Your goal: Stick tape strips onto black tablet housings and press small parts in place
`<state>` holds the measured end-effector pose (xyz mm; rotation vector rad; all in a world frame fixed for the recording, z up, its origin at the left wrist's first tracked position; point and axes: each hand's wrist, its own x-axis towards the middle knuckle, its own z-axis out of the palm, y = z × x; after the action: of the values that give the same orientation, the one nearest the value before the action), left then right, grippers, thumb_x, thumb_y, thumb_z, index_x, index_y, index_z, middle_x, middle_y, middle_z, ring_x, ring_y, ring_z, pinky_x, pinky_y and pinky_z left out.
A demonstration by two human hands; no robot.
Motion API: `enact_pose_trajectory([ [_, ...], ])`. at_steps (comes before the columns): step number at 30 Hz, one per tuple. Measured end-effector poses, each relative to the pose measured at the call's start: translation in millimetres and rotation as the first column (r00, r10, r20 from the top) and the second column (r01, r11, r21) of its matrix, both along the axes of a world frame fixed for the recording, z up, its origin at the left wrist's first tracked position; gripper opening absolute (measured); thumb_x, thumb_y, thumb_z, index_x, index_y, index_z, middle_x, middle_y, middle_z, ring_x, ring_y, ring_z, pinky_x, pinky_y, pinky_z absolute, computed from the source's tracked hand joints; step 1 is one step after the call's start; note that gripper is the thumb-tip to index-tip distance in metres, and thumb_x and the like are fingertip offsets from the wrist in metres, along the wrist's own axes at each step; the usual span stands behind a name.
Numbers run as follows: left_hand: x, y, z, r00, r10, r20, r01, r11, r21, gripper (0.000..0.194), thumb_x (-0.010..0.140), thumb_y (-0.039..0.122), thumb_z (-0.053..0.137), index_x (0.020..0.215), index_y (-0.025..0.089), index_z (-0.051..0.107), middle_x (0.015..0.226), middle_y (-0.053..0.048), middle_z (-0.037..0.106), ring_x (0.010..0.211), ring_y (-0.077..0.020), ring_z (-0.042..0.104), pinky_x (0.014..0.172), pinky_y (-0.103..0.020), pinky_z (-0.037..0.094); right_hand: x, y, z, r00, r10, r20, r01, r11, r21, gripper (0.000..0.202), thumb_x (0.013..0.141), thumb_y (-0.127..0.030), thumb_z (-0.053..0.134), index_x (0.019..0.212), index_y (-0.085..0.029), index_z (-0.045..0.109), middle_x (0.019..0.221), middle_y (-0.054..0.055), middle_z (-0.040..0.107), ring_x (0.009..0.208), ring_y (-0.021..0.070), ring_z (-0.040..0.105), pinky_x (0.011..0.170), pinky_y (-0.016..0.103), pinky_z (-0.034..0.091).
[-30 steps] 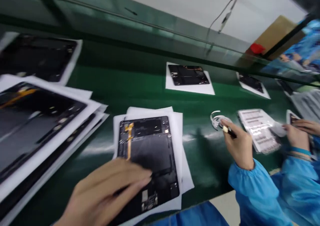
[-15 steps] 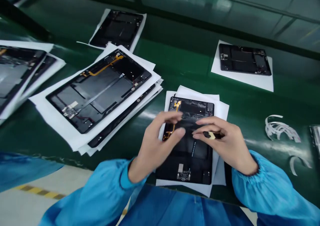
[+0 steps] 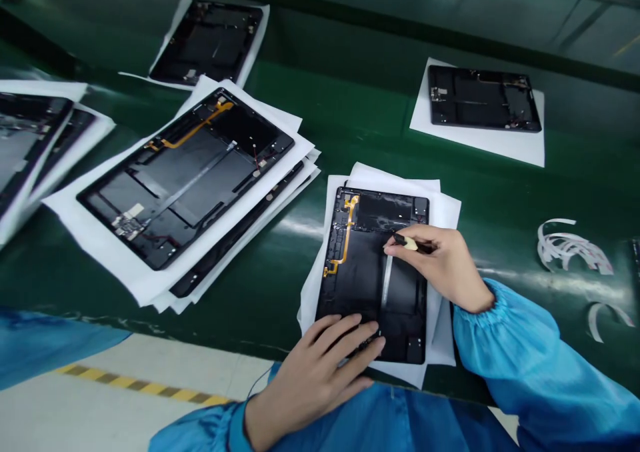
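Note:
A black tablet shell (image 3: 363, 292) lies on white sheets in front of me, an orange flex cable (image 3: 345, 235) along its left side. A pale strip cable (image 3: 387, 282) runs down its middle. My right hand (image 3: 433, 259) is closed round a small black and cream tool (image 3: 411, 243), its fingertips at the strip's upper end. My left hand (image 3: 330, 372) lies with fingers spread over the shell's lower left edge, covering part of the small circuit board there.
Left of the shell is a stack of larger tablet shells (image 3: 195, 172) with white sheets between. Other shells lie at the far left, at the back left (image 3: 210, 42) and back right (image 3: 483, 99). Loose white strips (image 3: 570, 249) lie on the green table (image 3: 350, 112) at the right.
My left hand has moved down from the shell's middle to its lower edge, its fingers now flat. My right hand has come to the upper end of the strip cable, still with the tool.

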<state>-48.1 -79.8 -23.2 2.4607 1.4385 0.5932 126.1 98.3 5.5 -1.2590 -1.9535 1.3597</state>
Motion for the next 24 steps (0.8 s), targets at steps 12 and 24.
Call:
enact_pose_trajectory([
  [12, 6, 0, -4.1, 0.996, 0.01, 0.086, -0.012, 0.999, 0.032, 0.029, 0.089, 0.027, 0.063, 0.117, 0.021, 0.067, 0.116, 0.003, 0.071, 0.115, -0.0183, 0.058, 0.108, -0.031, 0.032, -3, 2, -12.8, 1.0, 0.01, -0.024, -0.005, 0.983, 0.183, 0.007, 0.081, -0.022, 0.07, 0.075, -0.02, 0.07, 0.115, 0.008, 0.07, 0.104, 0.0227, 0.067, 0.087, 0.037, 0.055],
  [24, 7, -2, -10.0, 1.0, 0.006, 0.018, -0.006, 1.0, 0.001, 0.03, 0.09, 0.033, 0.06, 0.118, 0.024, 0.066, 0.127, 0.002, 0.065, 0.118, -0.0187, 0.056, 0.111, -0.033, 0.027, -4, -1, -17.5, 1.0, 0.011, 0.011, -0.014, 0.973, 0.229, 0.004, 0.081, -0.016, 0.069, 0.08, -0.02, 0.07, 0.117, 0.006, 0.069, 0.101, 0.0204, 0.068, 0.083, 0.033, 0.056],
])
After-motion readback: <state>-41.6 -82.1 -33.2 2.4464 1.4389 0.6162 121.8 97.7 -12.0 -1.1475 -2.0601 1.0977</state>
